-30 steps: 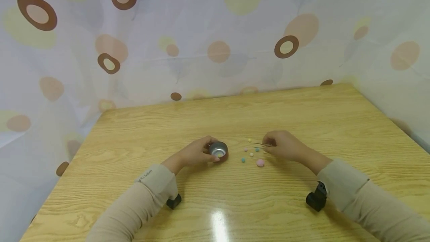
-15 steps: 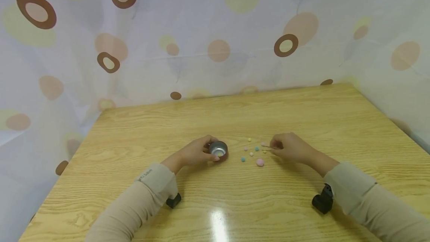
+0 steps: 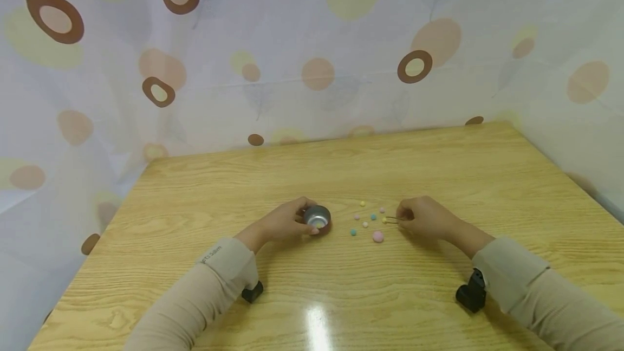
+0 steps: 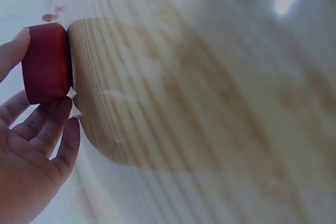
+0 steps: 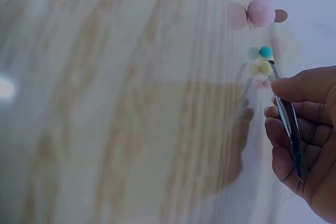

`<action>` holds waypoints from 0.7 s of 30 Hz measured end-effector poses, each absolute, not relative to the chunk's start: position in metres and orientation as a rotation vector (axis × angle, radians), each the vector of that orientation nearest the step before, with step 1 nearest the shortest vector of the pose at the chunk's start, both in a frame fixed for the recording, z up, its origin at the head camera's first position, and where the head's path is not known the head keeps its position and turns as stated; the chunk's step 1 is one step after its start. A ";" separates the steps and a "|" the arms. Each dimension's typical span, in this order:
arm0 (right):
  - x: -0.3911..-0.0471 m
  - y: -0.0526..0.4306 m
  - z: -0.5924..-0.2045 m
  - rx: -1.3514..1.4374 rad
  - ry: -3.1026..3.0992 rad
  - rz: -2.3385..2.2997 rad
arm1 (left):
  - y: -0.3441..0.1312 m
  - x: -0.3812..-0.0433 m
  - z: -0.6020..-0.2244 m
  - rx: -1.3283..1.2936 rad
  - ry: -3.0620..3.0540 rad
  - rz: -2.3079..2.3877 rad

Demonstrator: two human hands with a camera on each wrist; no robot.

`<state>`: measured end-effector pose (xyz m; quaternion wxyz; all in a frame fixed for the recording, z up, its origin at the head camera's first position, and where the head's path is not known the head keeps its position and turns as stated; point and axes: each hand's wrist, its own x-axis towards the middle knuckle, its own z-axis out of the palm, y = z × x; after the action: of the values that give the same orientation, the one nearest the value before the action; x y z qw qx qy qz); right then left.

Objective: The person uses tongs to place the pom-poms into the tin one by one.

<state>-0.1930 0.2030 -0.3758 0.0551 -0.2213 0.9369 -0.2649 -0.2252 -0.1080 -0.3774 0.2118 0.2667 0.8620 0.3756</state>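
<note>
My left hand (image 3: 287, 220) grips a small round metal bowl (image 4: 48, 62), red outside and silvery inside, between thumb and fingers on the table. Something small and yellow lies at the bottom of the bowl. In my right hand (image 3: 423, 218) a pair of metal tweezers (image 5: 289, 124) is pinched between thumb and fingers, pointing left. The tweezer tips are right at a small yellow ball (image 3: 384, 220). Close by lie a larger pink pom-pom (image 3: 377, 236), a teal ball (image 3: 373, 217), a second teal ball (image 3: 353, 232) and several small pale pink and yellow ones.
The glossy wooden table (image 3: 234, 183) reflects a bright light near its front. A patterned white cloth (image 3: 283, 58) hangs along the back and sides. A black wrist camera (image 3: 472, 291) sits under each sleeve cuff.
My right hand has shifted to the right and slightly down, and the tweezers' tips have moved off the teal ball's area to the yellow ball. The left hand and bowl stay in place.
</note>
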 end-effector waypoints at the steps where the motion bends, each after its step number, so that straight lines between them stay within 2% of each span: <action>1: -0.193 0.203 -0.376 -0.677 2.843 -0.803 | -0.108 -0.225 -0.377 0.740 2.396 1.041; 21: -0.194 0.201 -0.379 -0.680 2.843 -0.769 | -0.108 -0.226 -0.379 0.740 2.395 1.040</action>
<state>-0.1942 0.2006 -0.3785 0.0593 -0.2245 0.9389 -0.2541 -0.2262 -0.1083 -0.3786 0.2123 0.2666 0.8624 0.3744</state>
